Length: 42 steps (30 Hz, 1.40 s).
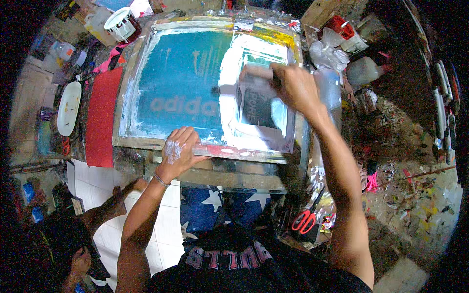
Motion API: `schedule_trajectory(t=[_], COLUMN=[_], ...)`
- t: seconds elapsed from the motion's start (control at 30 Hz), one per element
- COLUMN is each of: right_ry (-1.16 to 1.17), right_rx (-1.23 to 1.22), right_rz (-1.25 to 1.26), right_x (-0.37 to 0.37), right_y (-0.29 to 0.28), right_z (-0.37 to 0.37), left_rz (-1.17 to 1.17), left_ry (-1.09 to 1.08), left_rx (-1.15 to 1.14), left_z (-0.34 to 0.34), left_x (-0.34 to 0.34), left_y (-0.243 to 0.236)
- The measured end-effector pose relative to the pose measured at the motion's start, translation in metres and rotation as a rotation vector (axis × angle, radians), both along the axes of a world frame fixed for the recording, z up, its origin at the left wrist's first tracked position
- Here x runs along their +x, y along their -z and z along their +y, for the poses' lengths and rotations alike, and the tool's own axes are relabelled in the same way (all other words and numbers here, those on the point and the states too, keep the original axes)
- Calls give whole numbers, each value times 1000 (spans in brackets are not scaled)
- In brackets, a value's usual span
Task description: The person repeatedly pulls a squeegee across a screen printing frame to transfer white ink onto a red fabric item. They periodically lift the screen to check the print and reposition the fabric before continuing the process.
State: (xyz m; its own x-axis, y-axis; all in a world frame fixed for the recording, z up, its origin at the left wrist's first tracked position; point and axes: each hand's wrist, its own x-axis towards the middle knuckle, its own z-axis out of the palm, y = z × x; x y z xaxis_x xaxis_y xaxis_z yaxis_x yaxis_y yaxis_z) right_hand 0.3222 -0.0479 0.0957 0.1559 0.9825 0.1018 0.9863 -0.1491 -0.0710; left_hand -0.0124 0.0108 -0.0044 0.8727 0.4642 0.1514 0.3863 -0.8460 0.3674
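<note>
A screen printing frame (pixel 141 141) lies in front of me on a worktable, its mesh teal at the left with faint lettering. White ink surrounds a dark rectangular design (pixel 259 105) on the mesh's right part. My left hand (pixel 180 149), white ink smeared on its back, is closed on the frame's near edge. Over the right part of the mesh, my right hand (pixel 298 88) is closed round a brownish bar that looks like a squeegee (pixel 258 73). Motion blurs the bar, and the hand hides part of it.
Left of the frame are a red sheet (pixel 103 117), a white oval dish (pixel 69 108) and an ink-stained tub (pixel 122 25). At the right are a plastic bag (pixel 328 52) and a jug (pixel 364 72). Red-handled scissors (pixel 304 222) lie nearer me. Another person's arm (pixel 110 207) shows lower left.
</note>
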Motion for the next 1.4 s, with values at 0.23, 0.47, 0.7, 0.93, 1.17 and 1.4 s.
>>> schedule_trajectory(t=[0.23,0.47,0.7,0.93,1.17,1.4], right_ry=[-130,-124,-75,-42,-5,160], right_rx=[130,-3,-23,206,501,429], right_rz=[-135,-58,-10,-231,-192,-159], right_x=[77,3,-66,-70,-70,-8], right_y=[37,36,36,24,-67,-218], right_z=[112,10,-86,-92,-85,1], left_rz=[-141,4,-143,-170,-136,-520], left_ry=[34,-12,26,9,40,-167], left_rx=[125,-19,82,67,59,690], left_z=[0,0,-2,-7,38,86], left_x=[-3,1,3,7,25,70], left_y=[3,-4,-1,-32,-165,-276])
